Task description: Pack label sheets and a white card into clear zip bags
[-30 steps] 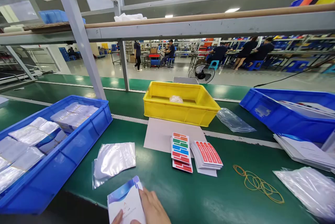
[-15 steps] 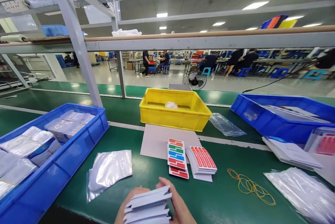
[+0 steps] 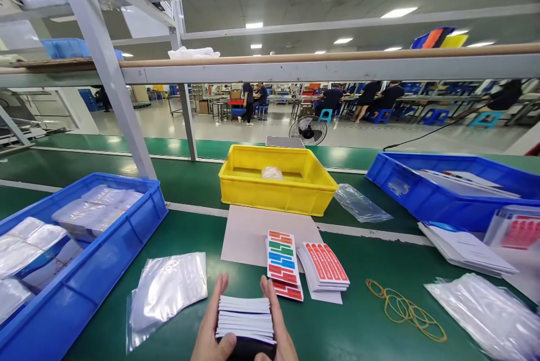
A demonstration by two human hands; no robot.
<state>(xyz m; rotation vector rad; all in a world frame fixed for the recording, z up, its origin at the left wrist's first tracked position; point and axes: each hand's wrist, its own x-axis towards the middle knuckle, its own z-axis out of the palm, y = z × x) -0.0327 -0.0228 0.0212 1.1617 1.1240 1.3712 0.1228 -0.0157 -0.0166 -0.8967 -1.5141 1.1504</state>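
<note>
Between my two hands is a stack of white folded papers (image 3: 245, 319), its edges facing up toward me and a dark surface showing at its lower end. My left hand (image 3: 212, 327) presses its left side, thumb across the near end. Along the right side lies my right hand (image 3: 278, 321), fingers straight and flat against the stack. Just beyond are a sheet of coloured stickers (image 3: 282, 257) and a pile of red-printed sticker sheets (image 3: 324, 265). To the left rests a pile of clear plastic bags (image 3: 171, 290).
A yellow bin (image 3: 274, 198) stands ahead on the green bench. Blue bins stand left (image 3: 139, 220) and right (image 3: 405, 189). Rubber bands (image 3: 407, 310) and more plastic bags (image 3: 485, 310) lie to the right. A metal post (image 3: 109, 80) rises at left. People sit far behind.
The papers, fanned and uneven before, are now squared into a neater stack between my hands. My hands have straightened along its sides. The view has shifted slightly to the right.
</note>
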